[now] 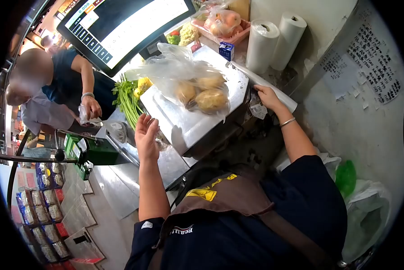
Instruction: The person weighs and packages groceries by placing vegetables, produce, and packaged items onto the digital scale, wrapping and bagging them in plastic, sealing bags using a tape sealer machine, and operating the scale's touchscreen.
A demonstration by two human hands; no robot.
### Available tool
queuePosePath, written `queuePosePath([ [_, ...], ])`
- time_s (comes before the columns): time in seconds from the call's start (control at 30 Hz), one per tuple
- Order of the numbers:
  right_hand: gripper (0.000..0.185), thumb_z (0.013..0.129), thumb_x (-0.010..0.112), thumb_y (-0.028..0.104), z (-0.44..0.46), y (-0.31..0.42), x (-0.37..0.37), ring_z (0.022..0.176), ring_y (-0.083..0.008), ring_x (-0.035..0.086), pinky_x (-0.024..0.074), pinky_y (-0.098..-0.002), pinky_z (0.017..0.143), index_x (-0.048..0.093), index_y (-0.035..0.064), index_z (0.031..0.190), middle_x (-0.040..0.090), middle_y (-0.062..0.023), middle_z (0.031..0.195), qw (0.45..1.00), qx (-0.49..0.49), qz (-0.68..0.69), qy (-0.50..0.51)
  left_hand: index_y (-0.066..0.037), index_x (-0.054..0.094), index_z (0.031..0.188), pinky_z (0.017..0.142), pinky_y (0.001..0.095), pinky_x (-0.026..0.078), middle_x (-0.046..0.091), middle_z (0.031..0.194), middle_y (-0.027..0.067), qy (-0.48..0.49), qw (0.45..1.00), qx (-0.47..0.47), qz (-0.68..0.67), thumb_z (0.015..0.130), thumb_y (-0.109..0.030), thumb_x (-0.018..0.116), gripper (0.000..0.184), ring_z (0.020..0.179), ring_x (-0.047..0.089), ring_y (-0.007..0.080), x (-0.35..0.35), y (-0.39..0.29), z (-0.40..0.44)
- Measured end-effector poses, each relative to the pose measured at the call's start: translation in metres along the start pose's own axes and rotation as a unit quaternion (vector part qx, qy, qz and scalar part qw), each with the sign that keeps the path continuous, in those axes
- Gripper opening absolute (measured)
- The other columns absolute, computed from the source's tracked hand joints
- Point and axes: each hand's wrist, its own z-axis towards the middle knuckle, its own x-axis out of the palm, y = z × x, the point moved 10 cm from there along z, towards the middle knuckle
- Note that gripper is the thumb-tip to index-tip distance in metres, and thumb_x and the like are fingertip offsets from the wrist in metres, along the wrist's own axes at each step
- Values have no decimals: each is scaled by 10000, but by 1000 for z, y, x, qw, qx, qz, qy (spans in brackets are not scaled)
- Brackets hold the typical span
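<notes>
A clear plastic bag (166, 67) of potatoes (211, 100) lies on the metal plate of a weighing scale (166, 121). My left hand (147, 137) is raised by the plate's near left corner, its fingers loosely bent and apart, with nothing seen in it. At the plate's right side is my right hand (268, 96), fingers curled in by a white plastic roll (285, 99); what they grip, if anything, is hidden. A printed slip (258, 110) hangs just below that hand. Green celery-like stalks (127, 105) lie left of the scale.
A screen (134, 27) stands behind the scale. Two upright bag rolls (261, 47), a small blue box (226, 51) and a pink basket (238, 38) of bagged fruit are at the back. Another person (71, 76) stands left, near a green box (98, 150). The wall (368, 121) bounds the right.
</notes>
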Motion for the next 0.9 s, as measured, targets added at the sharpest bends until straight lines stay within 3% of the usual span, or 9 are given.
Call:
queuePosePath([
  [0.1,284,782,512,96,-12,19,-1,971,-286,574,437,-322,830,590,-34,1023,599,-194,1050,998,57,-34,11,-13,379,1240,803,278,408,463,1137,70,2,1000,-7,9,756,-121,686,583,966,495,146,2,3,1],
  [0.3,132,761,542,106,-20,38,-2,861,-359,547,426,-453,743,606,-7,786,597,-183,883,951,101,-292,14,2,372,1231,799,270,410,472,1098,70,-16,999,-18,24,753,-101,679,578,951,502,147,-4,6,0],
  [0.37,130,787,555,121,-26,71,-48,778,-314,544,439,-424,689,606,2,775,588,-151,816,926,-58,-290,-234,17,361,1232,857,288,404,458,1114,98,-20,999,-22,28,745,-91,684,595,1001,482,171,-5,7,0],
  [0.43,151,792,590,149,-9,74,-59,751,-257,549,443,-376,680,607,-1,786,591,-119,805,971,-27,8,-236,25,358,1232,897,302,396,450,1127,114,-21,999,-22,34,741,-88,687,602,1041,466,189,-6,12,2],
  [0.47,166,807,597,156,8,71,-29,751,-186,541,444,-327,681,598,-10,813,580,-88,809,980,22,173,-100,38,330,1263,950,332,369,427,1190,161,2,999,-31,39,720,-98,708,676,1109,432,235,-7,23,10],
  [0.57,228,821,609,194,6,123,50,779,-118,535,447,-279,688,578,-25,877,560,-63,801,945,152,267,113,44,281,1307,963,352,359,389,1265,202,-4,992,-7,123,696,-125,734,779,1158,405,268,14,20,15],
  [0.63,294,740,654,243,16,142,55,821,-305,555,439,-372,759,592,-22,851,591,-144,859,998,18,57,32,41,179,1356,1012,383,299,304,1341,251,27,972,-4,232,606,-232,801,1012,1253,314,312,33,16,23],
  [0.77,746,628,740,324,5,156,34,1088,-355,427,355,-391,935,418,-33,1199,449,-224,1175,991,-16,-41,-127,86,33,1352,1073,364,183,210,1380,272,81,918,116,369,517,-390,830,1248,1308,188,352,85,-5,45],
  [0.9,1026,541,814,338,28,165,40,1254,-391,248,231,-429,1040,263,-8,1334,275,-261,1335,989,-112,-77,-63,58,296,1229,1039,398,212,289,1335,268,93,844,209,485,554,-511,755,995,1259,255,383,163,-30,68],
])
